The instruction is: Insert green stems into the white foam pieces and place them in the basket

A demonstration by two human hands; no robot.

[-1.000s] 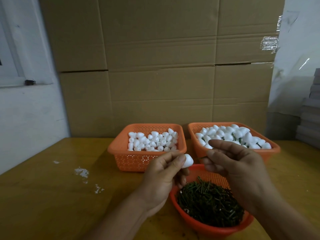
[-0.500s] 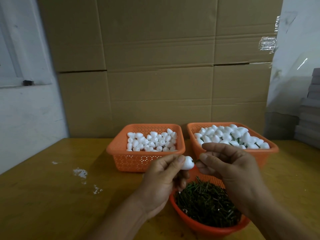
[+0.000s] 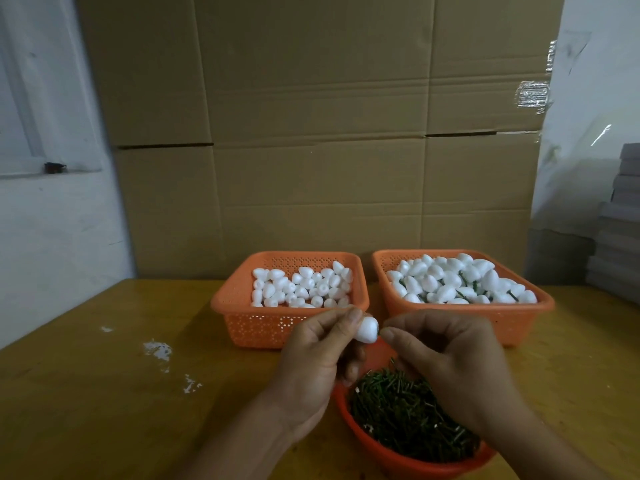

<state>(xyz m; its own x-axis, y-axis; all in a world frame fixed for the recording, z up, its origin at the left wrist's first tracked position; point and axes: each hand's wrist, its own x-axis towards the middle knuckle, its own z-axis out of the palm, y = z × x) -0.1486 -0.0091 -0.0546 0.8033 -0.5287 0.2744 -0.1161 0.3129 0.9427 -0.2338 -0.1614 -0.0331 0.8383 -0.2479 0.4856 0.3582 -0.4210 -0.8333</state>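
Nearest: round orange bowl (image 3: 391, 459) full of green stems (image 3: 408, 417), at the bench (image 3: 104, 393) near edge. Just above the bowl, left hand (image 3: 311, 368) pinches a white foam piece (image 3: 367, 330) between thumb and fingertips. Right hand (image 3: 453, 365) meets the foam's right end, fingers curled in a pinch; only a speck of green stem (image 3: 379, 331) shows there, rest hidden. Beyond the bowl, left: orange basket (image 3: 239, 306) of plain foam pieces (image 3: 301, 287). Beyond the bowl, right: second basket (image 3: 543, 306) with stemmed pieces (image 3: 460, 282). Behind both, cardboard boxes (image 3: 311, 133). Risk: stem goes in off-axis and tears out the foam's side, or bends under push; loose pinch could drop the piece into the bowl.
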